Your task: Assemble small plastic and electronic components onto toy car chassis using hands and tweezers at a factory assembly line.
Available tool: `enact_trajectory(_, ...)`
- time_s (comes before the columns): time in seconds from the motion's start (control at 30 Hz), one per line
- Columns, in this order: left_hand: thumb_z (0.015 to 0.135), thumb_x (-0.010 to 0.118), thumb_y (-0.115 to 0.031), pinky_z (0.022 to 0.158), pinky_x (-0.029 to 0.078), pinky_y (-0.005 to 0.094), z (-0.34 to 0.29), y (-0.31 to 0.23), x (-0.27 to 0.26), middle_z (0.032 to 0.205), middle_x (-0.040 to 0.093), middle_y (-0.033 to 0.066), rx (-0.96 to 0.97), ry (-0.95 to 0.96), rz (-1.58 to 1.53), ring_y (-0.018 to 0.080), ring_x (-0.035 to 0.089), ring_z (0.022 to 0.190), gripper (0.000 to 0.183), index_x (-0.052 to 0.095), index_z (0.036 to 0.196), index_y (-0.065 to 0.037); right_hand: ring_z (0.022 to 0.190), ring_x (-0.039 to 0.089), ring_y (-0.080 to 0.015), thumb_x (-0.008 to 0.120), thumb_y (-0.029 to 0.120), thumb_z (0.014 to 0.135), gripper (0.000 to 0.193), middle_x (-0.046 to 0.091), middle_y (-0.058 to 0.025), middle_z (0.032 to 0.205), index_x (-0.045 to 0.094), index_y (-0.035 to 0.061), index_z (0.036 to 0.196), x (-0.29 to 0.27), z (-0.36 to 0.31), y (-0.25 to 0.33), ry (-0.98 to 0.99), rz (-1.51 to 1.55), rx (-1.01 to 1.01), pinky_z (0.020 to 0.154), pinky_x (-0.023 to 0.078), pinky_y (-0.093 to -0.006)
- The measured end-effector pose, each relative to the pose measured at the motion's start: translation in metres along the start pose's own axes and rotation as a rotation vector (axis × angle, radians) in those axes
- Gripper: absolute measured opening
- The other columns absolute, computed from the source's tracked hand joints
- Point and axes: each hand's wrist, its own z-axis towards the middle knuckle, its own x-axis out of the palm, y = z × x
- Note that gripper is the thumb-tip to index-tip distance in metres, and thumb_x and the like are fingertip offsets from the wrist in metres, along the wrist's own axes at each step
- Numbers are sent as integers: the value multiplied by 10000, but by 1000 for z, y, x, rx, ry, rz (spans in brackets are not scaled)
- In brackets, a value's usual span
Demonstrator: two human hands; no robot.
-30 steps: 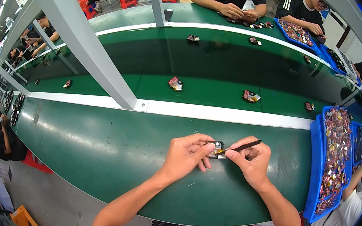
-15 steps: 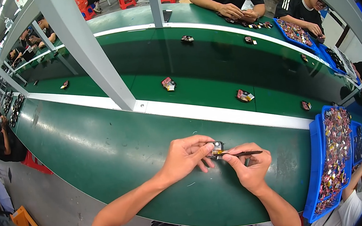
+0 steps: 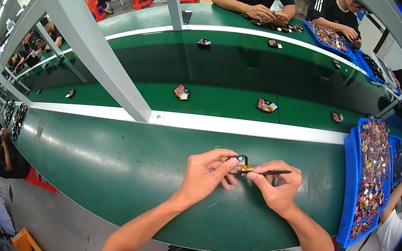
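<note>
My left hand is closed on a small black device housing with rounded corners, its thumb lying over the top. Inside the housing, a yellow and silvery part shows near the lower edge. A slim black tool, possibly tweezers, is pinched between the thumb and fingers of my right hand. Its tip points left and reaches the lower edge of the housing, where fingers partly hide the contact. Both hands are above the green table.
A blue bin full of small pink and gold parts stands at my right. Beyond the white rail, several small assemblies, one of them a black-and-pink unit, lie on a green belt. A grey post rises ahead; co-workers sit around.
The assemblies on the belt have shifted slightly left. The slim black tool has tilted a little, its rear end now lower. My left hand keeps its hold on the housing.
</note>
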Motion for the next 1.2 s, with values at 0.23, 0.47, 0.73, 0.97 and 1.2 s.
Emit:
enact_trajectory(0.23,1009,625,-64,561,607,285,-1,3,0,926,726,174,6,-18,65,187,723,713,272,635,1209,119,480,466,-20,854,-10,777,138,709,-39,701,740,9,852,-1,0,-3,0,29,61,452,307,-203)
enact_trajectory(0.47,1003,630,-53,563,607,283,0,2,-1,911,729,171,27,-33,44,178,717,702,259,649,1195,119,473,469,-26,852,-19,767,158,741,-60,783,739,14,873,-1,2,-5,27,41,19,452,324,-203)
enact_trajectory(0.73,997,637,-50,560,603,280,-1,-1,1,886,733,160,17,-38,73,165,712,693,255,657,1190,116,460,490,-34,849,-25,757,164,768,-83,844,743,25,872,-2,2,-6,65,24,-28,434,347,-204)
enact_trajectory(0.97,997,638,-52,575,599,267,1,-2,1,880,741,156,-23,-26,85,156,712,695,285,651,1233,105,437,514,-55,839,-45,745,161,763,-121,811,724,33,826,-3,5,-1,128,-47,-176,429,376,-205)
enact_trajectory(1.2,956,683,-24,584,600,261,2,-1,5,878,748,147,-34,-34,141,136,711,711,300,656,1228,101,429,545,-87,823,-63,721,165,762,-92,774,734,47,805,2,2,-4,109,-129,-336,426,409,-218)
